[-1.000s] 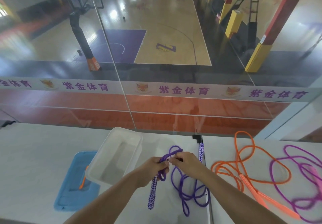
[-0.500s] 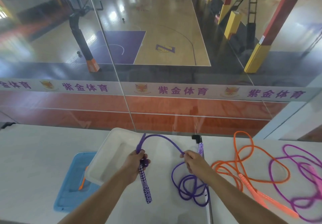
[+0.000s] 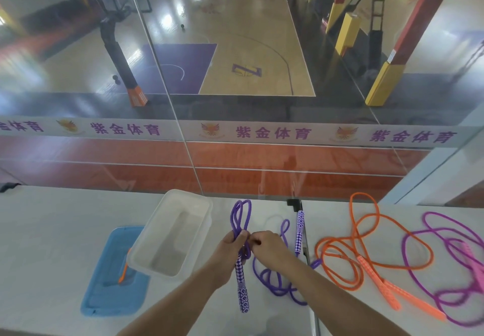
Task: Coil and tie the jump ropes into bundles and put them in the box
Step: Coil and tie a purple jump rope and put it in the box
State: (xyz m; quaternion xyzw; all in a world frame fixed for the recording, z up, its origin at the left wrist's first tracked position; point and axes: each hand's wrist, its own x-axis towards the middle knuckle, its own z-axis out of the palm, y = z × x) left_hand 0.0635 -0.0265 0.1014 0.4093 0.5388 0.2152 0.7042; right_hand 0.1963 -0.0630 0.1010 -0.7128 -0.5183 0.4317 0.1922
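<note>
My left hand [image 3: 230, 250] grips the dark purple jump rope [image 3: 241, 215] where several folded loops meet, loops sticking up past the fingers. One chequered handle [image 3: 242, 287] hangs down from that fist. My right hand [image 3: 268, 246] pinches the same rope right beside the left thumb. The rope's slack [image 3: 272, 280] lies coiled on the white table [image 3: 52, 231] under my right wrist, and its second handle [image 3: 299, 232] lies flat further back. The clear plastic box [image 3: 170, 233] stands left of my hands, holding nothing that I can see.
The box's blue lid [image 3: 112, 283] lies flat at the left, partly under the box, with an orange piece [image 3: 123, 270] on it. An orange rope [image 3: 366, 252] and a magenta rope [image 3: 450, 262] sprawl uncoiled at the right. A glass wall [image 3: 235, 152] rises behind the table.
My hands were apart with a rope arc stretched between them; they have come together, and another loop has been folded into my left hand's grip.
</note>
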